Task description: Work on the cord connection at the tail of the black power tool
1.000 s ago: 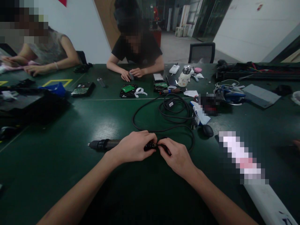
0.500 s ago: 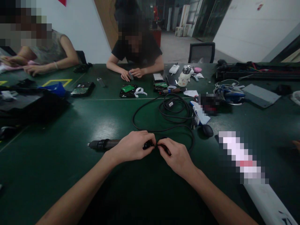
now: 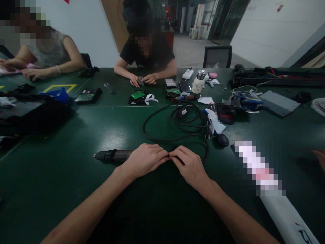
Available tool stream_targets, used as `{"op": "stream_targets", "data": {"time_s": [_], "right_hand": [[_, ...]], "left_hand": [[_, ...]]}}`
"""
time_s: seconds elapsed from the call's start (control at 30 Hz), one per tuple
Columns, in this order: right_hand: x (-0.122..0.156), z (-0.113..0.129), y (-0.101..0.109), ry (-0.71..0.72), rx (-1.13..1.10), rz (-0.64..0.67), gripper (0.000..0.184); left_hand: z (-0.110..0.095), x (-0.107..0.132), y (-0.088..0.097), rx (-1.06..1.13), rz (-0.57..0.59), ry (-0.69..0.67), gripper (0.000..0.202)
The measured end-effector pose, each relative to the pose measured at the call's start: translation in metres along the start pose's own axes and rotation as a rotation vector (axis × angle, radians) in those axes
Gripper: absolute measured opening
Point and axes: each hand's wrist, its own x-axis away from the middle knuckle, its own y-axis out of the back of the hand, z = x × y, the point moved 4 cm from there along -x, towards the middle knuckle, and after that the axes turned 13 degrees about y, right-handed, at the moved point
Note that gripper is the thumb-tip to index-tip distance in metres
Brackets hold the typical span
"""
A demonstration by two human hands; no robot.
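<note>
In front of me on the green table (image 3: 63, 183) lies a dark electric screwdriver (image 3: 114, 156), its metal tip pointing left. My left hand (image 3: 146, 159) is closed in a pinch beside its right end, hiding that end. Close against it, my right hand (image 3: 186, 162) pinches too, and the fingertips of both hands meet at a tiny dark spot. What they hold is too covered to make out. A black power cable (image 3: 175, 139) lies coiled behind the hands, one run curving down behind my right hand.
Across the table two people sit at work. Opened hard drives (image 3: 88, 95), a cream cup (image 3: 198, 84) and a second screwdriver (image 3: 186, 98) lie towards the back. A black mouse (image 3: 222, 140) and a long white box (image 3: 284, 213) are to my right, a black tray (image 3: 30, 112) far left.
My left fingers have closed over the black piece that showed between them before. The fingertips of both hands have come together. The view has shifted slightly; the screwdriver stays in place.
</note>
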Motion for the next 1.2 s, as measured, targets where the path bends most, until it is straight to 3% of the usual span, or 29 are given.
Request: {"op": "stream_targets", "data": {"time_s": [0.2,0.4,0.53,0.7,0.83,1.0,1.1,1.2], "right_hand": [[-0.003,0.013,0.007,0.073,0.079,-0.063,0.022],[-0.003,0.017,0.005,0.111,0.053,-0.023,0.048],[0.0,0.016,0.008,0.105,0.041,-0.124,0.052],[-0.001,0.015,0.007,0.095,0.049,-0.121,0.044],[-0.003,0.016,0.007,0.108,0.034,-0.132,0.045],[0.001,0.015,0.01,0.12,0.007,-0.205,0.043],[0.004,0.013,0.012,0.126,-0.022,-0.305,0.036],[0.004,0.019,0.018,0.13,-0.06,-0.427,0.028]], "left_hand": [[0.004,0.026,0.011,-0.069,-0.139,-0.016,0.029],[0.043,0.06,0.017,-0.091,-0.275,0.037,0.021],[0.089,0.087,0.028,-0.129,-0.315,0.236,0.021],[0.137,0.137,0.046,-0.164,-0.412,0.502,0.019],[0.165,0.173,0.042,-0.233,-0.446,0.655,0.021],[0.201,0.202,0.033,-0.379,-0.493,0.883,0.022],[0.224,0.216,0.03,-0.465,-0.544,1.043,0.03],[0.24,0.224,0.025,-0.504,-0.477,1.106,0.041]]}}
